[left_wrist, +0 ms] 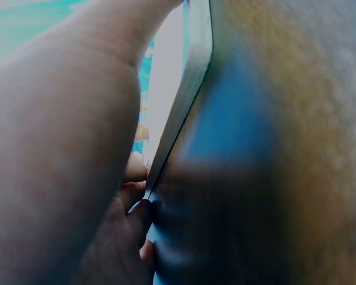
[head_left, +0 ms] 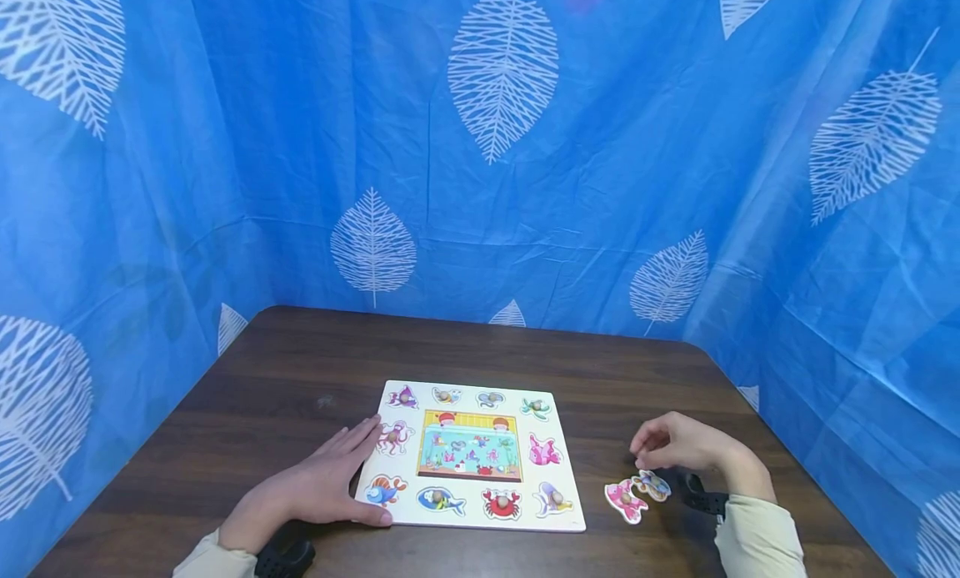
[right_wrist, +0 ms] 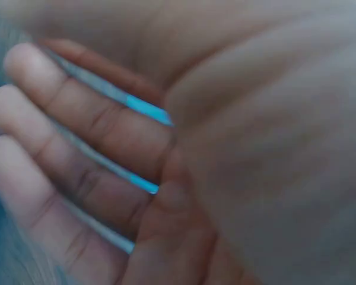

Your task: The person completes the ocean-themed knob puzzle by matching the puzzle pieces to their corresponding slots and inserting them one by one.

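Observation:
A white wooden puzzle board with sea-animal pictures lies flat on the table. My left hand rests at its near left corner, fingers stretched along the left side and thumb by the near edge. In the left wrist view, fingers touch the board's side edge. To the right of the board lie a pink knobbed puzzle piece and a blue and orange piece, close together. Just above them hovers my right hand, its fingers loosely bent. The right wrist view shows nothing in the bent fingers.
Knobbed pieces such as a red crab and a blue fish sit in the board around a central aquarium picture. The dark wooden table is enclosed by a blue leaf-patterned curtain.

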Action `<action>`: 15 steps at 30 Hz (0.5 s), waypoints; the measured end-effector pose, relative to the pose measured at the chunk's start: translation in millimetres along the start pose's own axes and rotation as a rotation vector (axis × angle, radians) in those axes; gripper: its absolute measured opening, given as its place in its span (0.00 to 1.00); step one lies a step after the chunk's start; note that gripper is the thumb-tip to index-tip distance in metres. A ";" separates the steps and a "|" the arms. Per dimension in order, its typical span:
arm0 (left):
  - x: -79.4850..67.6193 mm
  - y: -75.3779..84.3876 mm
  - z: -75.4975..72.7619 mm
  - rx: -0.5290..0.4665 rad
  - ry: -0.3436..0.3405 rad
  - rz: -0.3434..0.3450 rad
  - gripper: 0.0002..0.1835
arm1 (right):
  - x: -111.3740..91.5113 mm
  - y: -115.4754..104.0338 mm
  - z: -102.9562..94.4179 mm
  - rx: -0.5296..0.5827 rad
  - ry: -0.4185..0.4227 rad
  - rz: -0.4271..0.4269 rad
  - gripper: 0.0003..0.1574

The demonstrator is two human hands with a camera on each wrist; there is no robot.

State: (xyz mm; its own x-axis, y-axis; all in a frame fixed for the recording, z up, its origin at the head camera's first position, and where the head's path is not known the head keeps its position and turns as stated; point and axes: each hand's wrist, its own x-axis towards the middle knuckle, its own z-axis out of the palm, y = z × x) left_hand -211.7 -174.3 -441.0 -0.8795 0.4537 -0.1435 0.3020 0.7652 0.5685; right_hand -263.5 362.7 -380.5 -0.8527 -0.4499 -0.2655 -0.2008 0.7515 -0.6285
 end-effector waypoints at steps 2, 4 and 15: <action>-0.2 0.0 -0.2 0.000 0.001 0.001 0.68 | -2.5 0.4 -0.6 0.021 -0.010 0.032 0.10; -0.5 0.0 -0.3 -0.001 0.003 0.002 0.67 | -4.1 1.4 -1.0 0.039 -0.018 0.056 0.10; 0.4 -0.6 -0.4 -0.010 0.000 0.013 0.68 | -6.1 2.7 0.2 0.047 -0.051 0.140 0.10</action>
State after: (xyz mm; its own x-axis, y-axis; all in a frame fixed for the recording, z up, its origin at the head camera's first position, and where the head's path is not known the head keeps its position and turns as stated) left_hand -212.4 -174.8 -441.0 -0.8755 0.4635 -0.1364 0.3093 0.7546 0.5788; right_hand -258.7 367.4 -380.7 -0.8452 -0.3669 -0.3886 -0.0576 0.7854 -0.6162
